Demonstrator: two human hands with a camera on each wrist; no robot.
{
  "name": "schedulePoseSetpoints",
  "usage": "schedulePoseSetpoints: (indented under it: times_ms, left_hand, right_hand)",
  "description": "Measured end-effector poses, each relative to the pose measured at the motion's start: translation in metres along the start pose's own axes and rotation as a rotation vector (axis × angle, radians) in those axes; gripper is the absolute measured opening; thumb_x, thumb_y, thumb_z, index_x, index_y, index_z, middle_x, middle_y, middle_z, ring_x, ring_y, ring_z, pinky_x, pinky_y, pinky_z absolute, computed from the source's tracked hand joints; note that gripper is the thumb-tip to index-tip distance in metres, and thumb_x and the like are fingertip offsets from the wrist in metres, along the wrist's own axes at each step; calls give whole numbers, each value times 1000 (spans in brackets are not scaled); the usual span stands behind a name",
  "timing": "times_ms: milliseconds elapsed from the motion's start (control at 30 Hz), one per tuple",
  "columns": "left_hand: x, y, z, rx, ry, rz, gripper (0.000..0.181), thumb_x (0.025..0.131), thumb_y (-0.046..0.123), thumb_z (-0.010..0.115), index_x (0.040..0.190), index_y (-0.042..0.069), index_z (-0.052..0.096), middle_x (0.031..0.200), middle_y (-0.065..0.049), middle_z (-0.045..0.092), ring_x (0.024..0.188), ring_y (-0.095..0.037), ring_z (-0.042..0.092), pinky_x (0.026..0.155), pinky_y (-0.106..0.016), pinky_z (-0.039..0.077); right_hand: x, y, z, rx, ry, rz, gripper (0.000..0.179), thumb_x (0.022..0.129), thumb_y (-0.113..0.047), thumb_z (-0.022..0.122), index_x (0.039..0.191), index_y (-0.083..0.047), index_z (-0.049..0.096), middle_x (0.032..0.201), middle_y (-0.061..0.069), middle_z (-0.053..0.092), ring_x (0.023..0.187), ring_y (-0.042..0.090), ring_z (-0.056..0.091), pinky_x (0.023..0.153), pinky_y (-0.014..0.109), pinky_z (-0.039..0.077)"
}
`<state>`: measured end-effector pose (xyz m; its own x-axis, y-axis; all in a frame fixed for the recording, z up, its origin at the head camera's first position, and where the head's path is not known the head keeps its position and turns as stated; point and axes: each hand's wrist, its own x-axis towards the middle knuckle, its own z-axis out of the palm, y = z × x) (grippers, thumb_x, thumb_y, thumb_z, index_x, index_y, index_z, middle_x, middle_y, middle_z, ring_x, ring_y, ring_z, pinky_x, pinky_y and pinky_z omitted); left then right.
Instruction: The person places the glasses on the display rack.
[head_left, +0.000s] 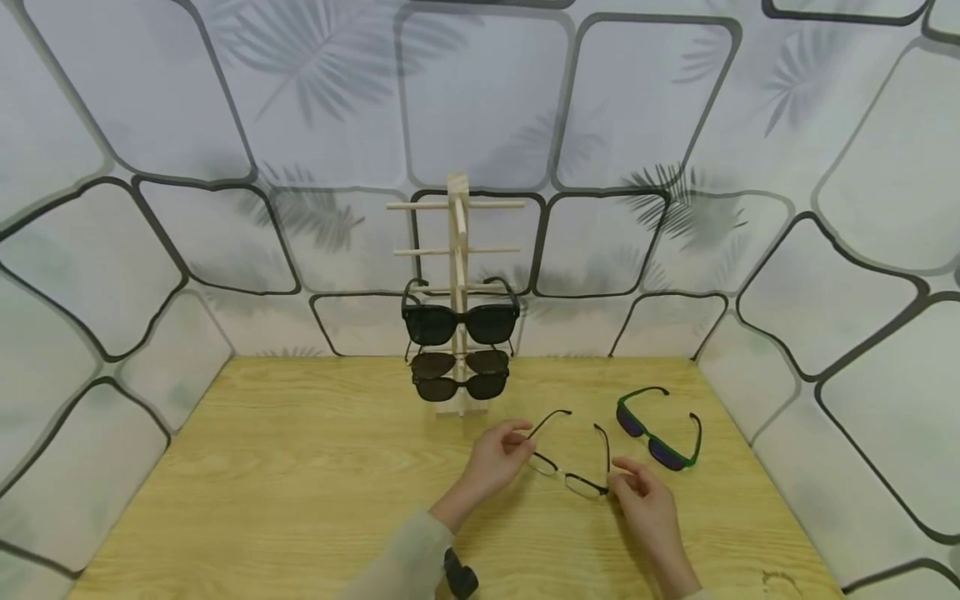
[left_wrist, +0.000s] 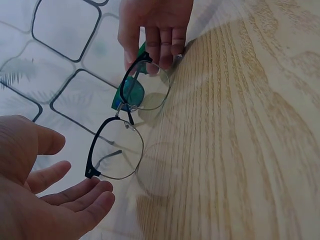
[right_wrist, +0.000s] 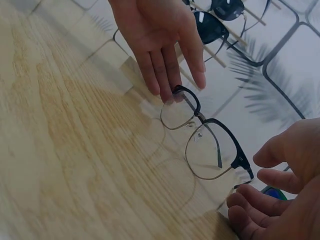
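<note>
A pair of clear eyeglasses (head_left: pixel 573 482) with black browlines and thin metal lower rims rests on the wooden table, arms unfolded toward the wall. At its left end is my left hand (head_left: pixel 497 458), fingertips close to or touching the frame corner (left_wrist: pixel 92 171), thumb spread away. My right hand (head_left: pixel 647 498) is beside the right hinge (right_wrist: pixel 241 162); its thumb and fingers stand apart around that corner, and I cannot tell how firmly they touch. Just beyond the right hand lie green-framed sunglasses (head_left: pixel 658 440) with dark bluish lenses, arms unfolded.
Behind the hands stands a wooden display rack (head_left: pixel 458 225) with bare upper pegs. Black sunglasses (head_left: pixel 461 323) and two more dark-lensed pairs hang on its lower pegs. A patterned backdrop (head_left: pixel 480 100) encloses the table (head_left: pixel 300 467) at the back and sides.
</note>
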<state>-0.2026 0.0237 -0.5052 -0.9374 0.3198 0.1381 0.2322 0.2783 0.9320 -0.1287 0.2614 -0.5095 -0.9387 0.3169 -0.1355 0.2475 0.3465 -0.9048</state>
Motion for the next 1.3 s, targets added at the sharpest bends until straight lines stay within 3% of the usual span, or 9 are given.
schedulePoseSetpoints:
  times_ms: [233, 567, 933, 1133, 1300]
  left_hand:
    - [4, -5, 7, 17, -11, 5, 33, 98, 20, 64, 125, 1, 65, 103, -15, 72, 93, -28, 69, 78, -39, 57]
    - [6, -9, 12, 54, 4, 10, 21, 97, 13, 65, 111, 0, 73, 102, -8, 73, 92, -20, 66, 80, -32, 54]
    - [8, -12, 11, 36, -19, 11, 25, 98, 15, 65, 117, -1, 72, 105, -9, 73, 94, -21, 68, 81, -31, 56]
    - [7, -6, 8, 63, -20, 9, 29, 99, 19, 64, 121, 2, 71, 112, -9, 73, 99, -21, 68, 84, -32, 56]
    - [7, 8, 4, 60, -24, 53, 30, 99, 26, 65, 120, 6, 72, 112, -7, 73, 97, -18, 69, 83, -29, 56]
  right_hand:
    - [1, 1, 5, 5, 23, -12, 34, 98, -18, 64, 130, -5, 64, 112, 14, 73, 83, 7, 66, 68, 21, 53]
    - [2, 6, 9, -30, 57, -71, 30, 97, -18, 66, 124, -5, 69, 104, 10, 75, 80, 3, 67, 70, 17, 51]
    - [1, 7, 10, -67, 86, -109, 25, 97, -17, 66, 119, -5, 72, 102, 9, 75, 80, 1, 64, 69, 16, 50]
    - [1, 4, 7, -9, 75, -92, 26, 99, -19, 63, 121, -6, 71, 109, 12, 74, 81, 5, 66, 69, 19, 54]
    - [-3, -8, -3, 90, 99, -128, 28, 99, -18, 64, 121, -2, 70, 100, 12, 75, 75, 18, 69, 66, 25, 58]
